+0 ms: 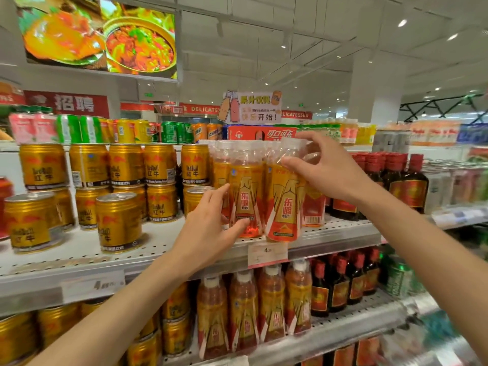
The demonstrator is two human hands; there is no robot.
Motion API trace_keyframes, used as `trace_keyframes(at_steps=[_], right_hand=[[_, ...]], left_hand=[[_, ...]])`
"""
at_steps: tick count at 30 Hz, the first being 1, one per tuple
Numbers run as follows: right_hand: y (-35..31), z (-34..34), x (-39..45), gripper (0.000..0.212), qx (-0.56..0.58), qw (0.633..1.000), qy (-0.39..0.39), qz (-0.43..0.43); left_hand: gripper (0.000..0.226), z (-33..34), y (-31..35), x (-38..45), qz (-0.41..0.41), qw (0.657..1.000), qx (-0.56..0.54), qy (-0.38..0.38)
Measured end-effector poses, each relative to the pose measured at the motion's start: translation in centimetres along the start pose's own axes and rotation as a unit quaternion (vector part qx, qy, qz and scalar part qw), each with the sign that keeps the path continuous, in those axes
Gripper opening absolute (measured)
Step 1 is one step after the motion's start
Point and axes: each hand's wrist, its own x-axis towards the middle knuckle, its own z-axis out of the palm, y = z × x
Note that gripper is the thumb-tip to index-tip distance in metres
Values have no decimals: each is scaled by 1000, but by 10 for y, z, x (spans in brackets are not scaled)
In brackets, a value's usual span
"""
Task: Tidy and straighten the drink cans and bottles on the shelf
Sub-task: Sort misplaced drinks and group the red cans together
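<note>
Two orange energy-drink bottles stand at the front edge of the middle shelf. My left hand grips the lower part of the left bottle, fingers behind it and thumb across its base. My right hand pinches the clear neck of the right bottle, which tilts slightly to the left. More of the same bottles stand behind them. Gold cans stand to the left, stacked two high at the back, with two single cans forward.
Dark bottles with red caps stand to the right. The shelf below holds more gold cans, orange bottles and dark bottles. A price tag hangs on the shelf rail. Mixed cans line the top shelf.
</note>
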Motion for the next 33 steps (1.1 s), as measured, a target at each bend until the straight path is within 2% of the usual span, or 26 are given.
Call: trace_keyframes(at_steps=[6, 10, 12, 16, 18, 24, 33], right_hand=[[1, 16, 4, 71, -40, 999, -2, -22], [6, 28, -2, 78, -89, 993, 50, -54], [10, 31, -8, 86, -91, 994, 39, -48], [15, 38, -28, 114, -48, 998, -28, -14], [17, 41, -35, 120, -32, 999, -29, -6], [20, 54, -36, 115, -10, 1000, 16, -7], [18, 82, -30, 107, -20, 999, 32, 5]], left_hand=[[88, 1, 4, 6, -9, 1000, 16, 12], [90, 4, 8, 5, -13, 1000, 6, 16], [92, 5, 9, 3, -11, 1000, 11, 11], [99, 7, 10, 1, -11, 999, 32, -1], [103, 9, 10, 1, -7, 998, 59, 2], [102, 7, 7, 2, -4, 997, 71, 10], [99, -3, -7, 1, -7, 995, 102, 13]])
